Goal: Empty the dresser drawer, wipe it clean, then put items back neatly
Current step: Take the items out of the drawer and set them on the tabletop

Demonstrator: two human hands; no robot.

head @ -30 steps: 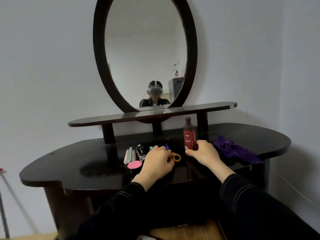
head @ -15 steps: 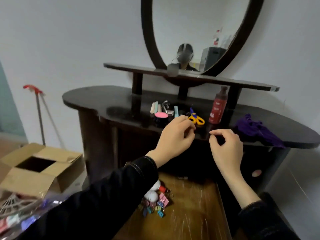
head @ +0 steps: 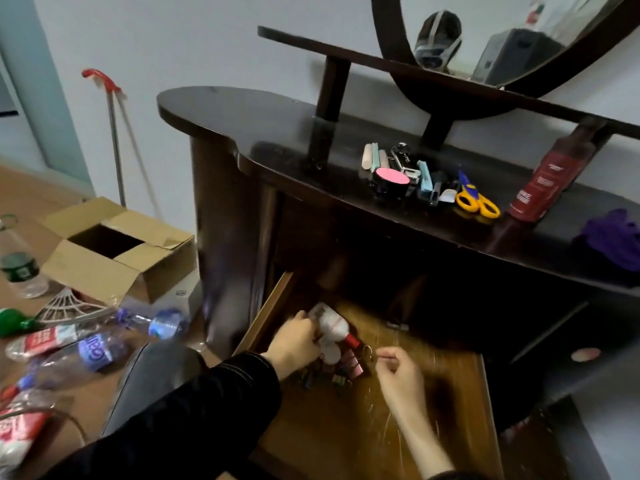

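Both arms, in dark sleeves, reach down into the open wooden drawer [head: 346,431], pulled out below the dark dresser top [head: 277,123]. The left hand [head: 298,344] is at the drawer's back left corner, knuckles up, with its fingers curled around one small white bottle [head: 329,325] with a red cap. The right hand [head: 401,375] is just right of it, above the drawer floor, with its fingers curled and thumb and forefinger tips together. Motion blur hides whether they pinch anything. Between the hands lies one heap of coloured binder clips [head: 348,368], too blurred to count.

On the dresser top are one black jar with a pink lid [head: 391,181], one pair of yellow-handled scissors [head: 476,199], one upright dark red bottle [head: 547,181] and one purple cloth [head: 613,237]. A few small sticks and tools lie around the jar.

On the floor to the left sits one open cardboard box [head: 114,268].
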